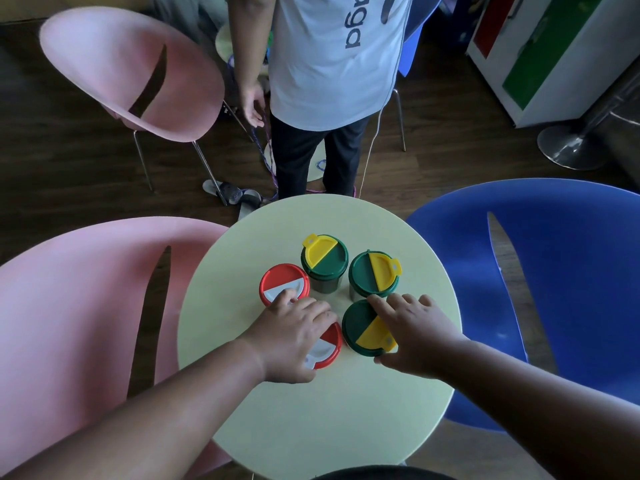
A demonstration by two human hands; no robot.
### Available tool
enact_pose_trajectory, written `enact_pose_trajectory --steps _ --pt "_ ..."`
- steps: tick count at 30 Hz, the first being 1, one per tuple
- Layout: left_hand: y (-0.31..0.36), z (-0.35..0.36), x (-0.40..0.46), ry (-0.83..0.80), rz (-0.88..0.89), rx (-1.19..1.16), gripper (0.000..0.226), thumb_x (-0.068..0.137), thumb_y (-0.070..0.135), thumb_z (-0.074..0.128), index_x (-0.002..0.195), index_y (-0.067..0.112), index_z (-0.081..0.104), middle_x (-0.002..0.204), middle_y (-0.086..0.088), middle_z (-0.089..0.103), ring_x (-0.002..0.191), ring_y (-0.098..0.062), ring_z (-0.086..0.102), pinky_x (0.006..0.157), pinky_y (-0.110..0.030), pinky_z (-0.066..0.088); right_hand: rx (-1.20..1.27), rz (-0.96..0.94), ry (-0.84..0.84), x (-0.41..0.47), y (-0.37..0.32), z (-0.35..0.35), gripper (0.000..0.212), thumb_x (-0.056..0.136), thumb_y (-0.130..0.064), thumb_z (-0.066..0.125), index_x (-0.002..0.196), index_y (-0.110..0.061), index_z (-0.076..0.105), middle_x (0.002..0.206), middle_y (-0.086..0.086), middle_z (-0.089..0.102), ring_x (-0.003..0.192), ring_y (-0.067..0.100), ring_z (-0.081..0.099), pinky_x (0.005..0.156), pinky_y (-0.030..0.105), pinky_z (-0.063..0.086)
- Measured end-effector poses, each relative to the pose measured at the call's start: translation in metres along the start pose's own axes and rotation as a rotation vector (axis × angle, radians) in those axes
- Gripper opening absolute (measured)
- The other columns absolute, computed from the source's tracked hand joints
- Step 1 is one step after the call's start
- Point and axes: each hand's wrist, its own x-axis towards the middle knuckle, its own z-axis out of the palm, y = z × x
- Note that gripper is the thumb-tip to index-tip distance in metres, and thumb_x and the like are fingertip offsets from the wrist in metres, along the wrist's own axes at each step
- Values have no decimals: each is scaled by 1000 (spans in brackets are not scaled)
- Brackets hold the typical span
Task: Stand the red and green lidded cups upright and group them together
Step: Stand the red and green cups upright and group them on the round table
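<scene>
On the round table [363,427] five lidded cups stand upright in a loose cluster, three green [323,259] toward the far and right side, two red [284,284] on the left. The left hand [294,337] lies fingers-spread over the near red cup [329,344], directly beneath it, fingertips reaching the far red lid. The right hand [415,330] cups the near green cup [367,329] from its right, so each near cup sits under its own hand.

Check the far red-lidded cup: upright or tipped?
Upright. The far red-lidded cup shows its round lid face-up on the table; the left hand touches its lid.
</scene>
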Motion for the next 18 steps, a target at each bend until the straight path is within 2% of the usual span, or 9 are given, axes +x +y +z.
enact_pose_trajectory --steps 4,7,9,11,13,14,16,18 --pt "-3 0 1 -12 -16 -21 72 63 47 59 130 24 48 124 8 54 110 -18 55 95 -42 36 21 18 -2 -1 -2 1 96 77 -70 59 150 -27 13 127 1 52 111 24 52 94 38 43" --pt "-6 -3 2 -22 -14 -3 88 63 77 54 135 26 47 136 9 51 124 -16 49 104 -42 31 -5 22 -14 -1 -2 0 99 76 -71 60 150 -27 12 128 1 52 111 24 52 93 38 45" --pt "-9 -11 5 22 -61 -130 92 66 86 48 136 27 50 141 9 50 130 -15 45 109 -40 26 -20 21 -31 0 -1 -2 104 72 -77 59 150 -27 12 127 1 53 110 24 53 93 39 45" --pt "-14 -19 14 220 -131 -287 78 73 77 53 128 22 60 130 4 60 121 -20 54 102 -39 37 -13 25 -32 1 -1 -9 104 69 -86 51 149 -29 17 122 0 56 108 23 54 91 39 45" --pt "-25 -24 30 455 -257 -291 65 75 64 62 121 18 63 117 -1 65 108 -26 61 89 -40 50 39 41 33 6 1 -18 87 73 -87 42 139 -29 36 115 -3 60 103 21 56 87 37 47" --pt "-31 -27 39 469 -352 -288 65 75 61 66 123 18 60 119 -3 63 108 -28 60 88 -41 51 83 57 74 10 2 -24 75 78 -83 40 129 -28 46 111 -5 62 100 20 57 85 37 48" --pt "-39 -34 57 326 -524 -316 77 74 64 71 134 22 48 130 -4 54 117 -28 53 94 -41 47 168 104 151 21 6 -33 57 85 -73 43 114 -25 54 108 -4 62 97 19 57 82 36 50" --pt "-43 -36 71 163 -610 -315 90 71 71 70 142 24 38 139 -4 47 124 -27 48 98 -42 43 217 179 186 34 11 -39 51 88 -64 51 117 -23 54 113 0 58 101 20 54 82 37 51"
